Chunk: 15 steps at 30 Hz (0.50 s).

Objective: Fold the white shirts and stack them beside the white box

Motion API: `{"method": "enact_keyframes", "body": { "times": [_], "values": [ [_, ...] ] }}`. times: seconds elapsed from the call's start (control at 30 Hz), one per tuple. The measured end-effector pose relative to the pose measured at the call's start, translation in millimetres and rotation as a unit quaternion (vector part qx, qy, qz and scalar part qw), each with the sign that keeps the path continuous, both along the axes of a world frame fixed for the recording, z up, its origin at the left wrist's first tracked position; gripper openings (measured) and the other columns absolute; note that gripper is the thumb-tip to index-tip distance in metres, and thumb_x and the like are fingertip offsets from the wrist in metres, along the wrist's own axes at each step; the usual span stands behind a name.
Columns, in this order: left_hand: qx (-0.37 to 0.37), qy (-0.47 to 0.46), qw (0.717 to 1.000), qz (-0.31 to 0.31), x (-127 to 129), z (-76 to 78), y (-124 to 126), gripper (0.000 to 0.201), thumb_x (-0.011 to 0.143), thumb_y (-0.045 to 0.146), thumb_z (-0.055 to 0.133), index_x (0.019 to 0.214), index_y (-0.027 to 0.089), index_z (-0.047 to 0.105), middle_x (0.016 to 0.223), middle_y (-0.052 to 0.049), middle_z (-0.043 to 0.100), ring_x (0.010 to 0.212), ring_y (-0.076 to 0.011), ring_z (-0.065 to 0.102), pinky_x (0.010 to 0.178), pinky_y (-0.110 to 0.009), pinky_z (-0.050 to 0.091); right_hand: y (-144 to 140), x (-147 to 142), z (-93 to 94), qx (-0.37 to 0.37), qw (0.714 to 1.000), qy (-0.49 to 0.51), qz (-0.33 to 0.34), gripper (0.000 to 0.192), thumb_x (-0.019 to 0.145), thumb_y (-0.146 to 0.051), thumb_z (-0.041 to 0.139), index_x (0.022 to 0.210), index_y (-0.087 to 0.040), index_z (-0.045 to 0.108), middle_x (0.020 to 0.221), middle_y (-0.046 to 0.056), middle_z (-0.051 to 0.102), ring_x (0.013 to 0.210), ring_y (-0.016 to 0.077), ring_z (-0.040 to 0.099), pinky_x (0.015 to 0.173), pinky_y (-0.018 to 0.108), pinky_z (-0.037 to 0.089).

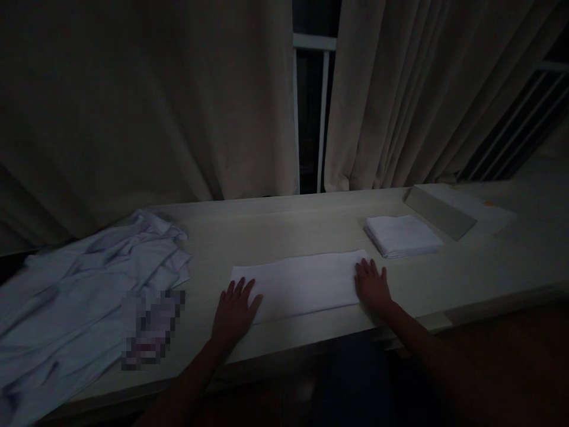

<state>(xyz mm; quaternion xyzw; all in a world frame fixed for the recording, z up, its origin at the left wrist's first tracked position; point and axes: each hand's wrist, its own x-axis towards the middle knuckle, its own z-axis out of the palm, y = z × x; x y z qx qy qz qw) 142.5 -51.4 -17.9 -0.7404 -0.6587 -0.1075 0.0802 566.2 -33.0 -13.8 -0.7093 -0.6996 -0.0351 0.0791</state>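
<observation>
A white cloth point(306, 283), folded into a long flat strip, lies across the table in front of me. My left hand point(235, 308) rests on its left end with the fingers spread. On the right end lies my right hand point(372, 284), palm down and fingers extended. Neither hand grips the fabric. Just beyond my right hand sits a neat stack of folded white cloths point(402, 235). To the left, a large heap of crumpled white cloth point(89, 290) spreads over the table.
The pale table point(275, 228) runs along a curtain point(178, 107), with a gap showing a window frame point(315, 42). A flat grey board or box point(440, 210) lies at the back right, beside pale sheets point(484, 207). A blurred-out patch point(153, 332) covers part of the left side. The room is dim.
</observation>
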Motion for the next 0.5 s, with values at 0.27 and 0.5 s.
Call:
{"method": "enact_keyframes", "body": {
  "times": [0.27, 0.5],
  "values": [
    [0.002, -0.009, 1.0, -0.005, -1, -0.4, -2, 0.062, 0.095, 0.058, 0.03, 0.146, 0.024, 0.042, 0.154, -0.01, 0.039, 0.144, -0.0334, 0.028, 0.114, -0.055, 0.022, 0, -198, 22.0, -0.046, 0.949, 0.08, 0.302, 0.065, 0.097, -0.06, 0.029, 0.151, -0.023, 0.035, 0.159, 0.008, 0.028, 0.148, 0.0293, 0.018, 0.118, 0.055, 0.011],
    [0.004, -0.015, 1.0, -0.008, -3, -2.4, 0, 0.061, 0.094, 0.057, 0.031, 0.145, 0.026, 0.042, 0.155, -0.008, 0.038, 0.145, -0.0334, 0.026, 0.114, -0.056, 0.024, 35, -169, 8.5, -0.046, 0.95, 0.09, 0.296, 0.062, 0.096, -0.067, 0.025, 0.149, -0.036, 0.036, 0.16, 0.0, 0.025, 0.148, 0.0272, 0.017, 0.119, 0.053, 0.011]
  ]
}}
